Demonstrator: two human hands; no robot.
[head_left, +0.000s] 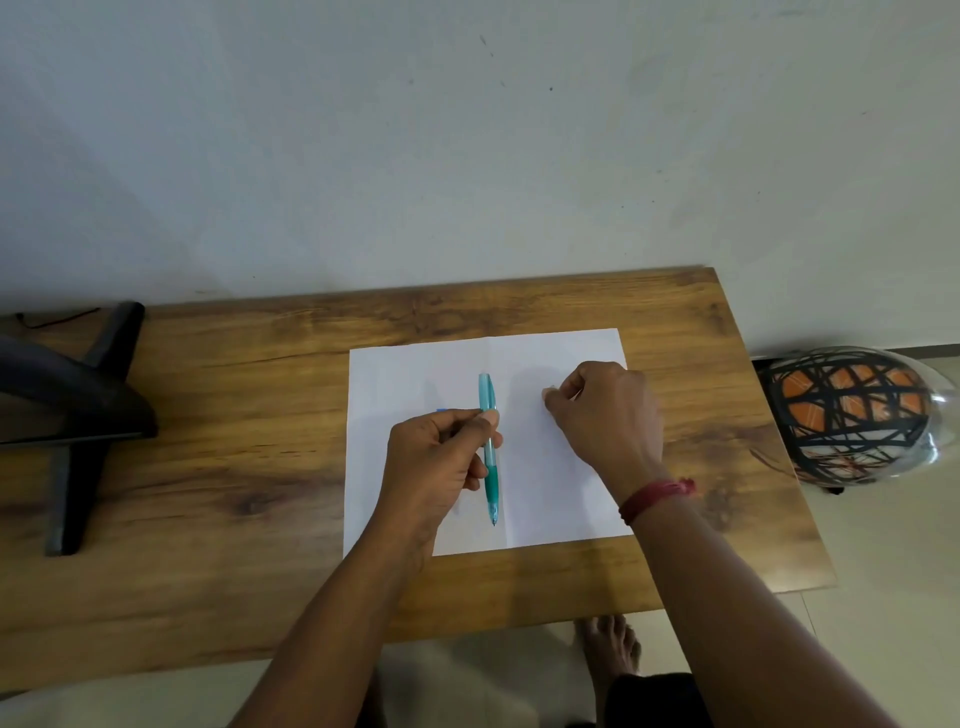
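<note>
Pen: teal, over the centre fold of the paper, tip toward the person.
Left hand: thumb and fingers curled round the pen barrel.
Right hand: fingers curled in, resting on the paper's right half.
Paper: flat on the wooden table.

The left hand pinches a teal pen between thumb and fingers. The pen's tip points toward the person and its clear barrel stands out beyond the fingertips. Under those fingers lies a white sheet of paper, creased down the middle, on a wooden table. Just right of the pen, the right hand rests on the sheet with its fingers curled. A red thread circles its wrist.
</note>
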